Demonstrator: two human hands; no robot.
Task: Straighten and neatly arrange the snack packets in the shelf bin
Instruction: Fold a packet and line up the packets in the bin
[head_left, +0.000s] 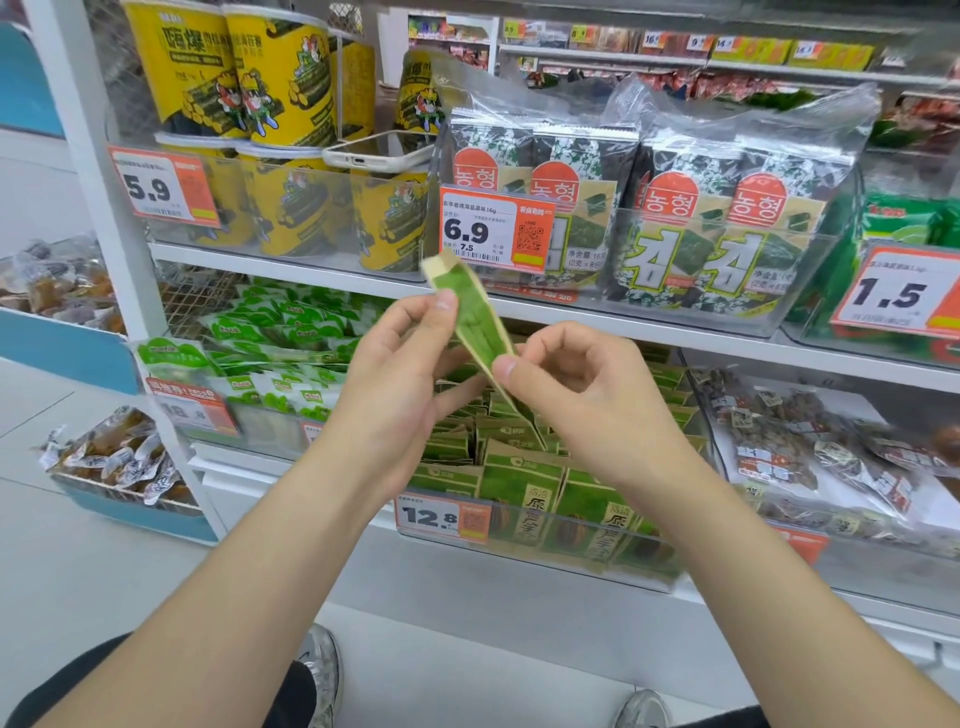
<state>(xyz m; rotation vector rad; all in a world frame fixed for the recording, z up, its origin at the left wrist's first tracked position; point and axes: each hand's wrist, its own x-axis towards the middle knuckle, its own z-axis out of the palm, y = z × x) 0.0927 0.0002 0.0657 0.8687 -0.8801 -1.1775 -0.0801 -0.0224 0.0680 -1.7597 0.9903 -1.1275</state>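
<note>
A green and tan snack packet (475, 325) is held up edge-on in front of the shelf, tilted from upper left to lower right. My left hand (405, 379) pinches its upper part with thumb and fingers. My right hand (576, 395) pinches its lower part. Below both hands, a clear shelf bin (545, 551) with a 12.8 price tag holds several matching green and tan packets (519, 488), some upright at the front, others leaning behind.
Left of that bin lies a bin of small green packets (280, 338). To the right is a bin of brown snack bags (810, 452). The shelf above carries yellow tubs (280, 78), a phone (379, 150) and seaweed packs (727, 228). My shoes show on the floor below.
</note>
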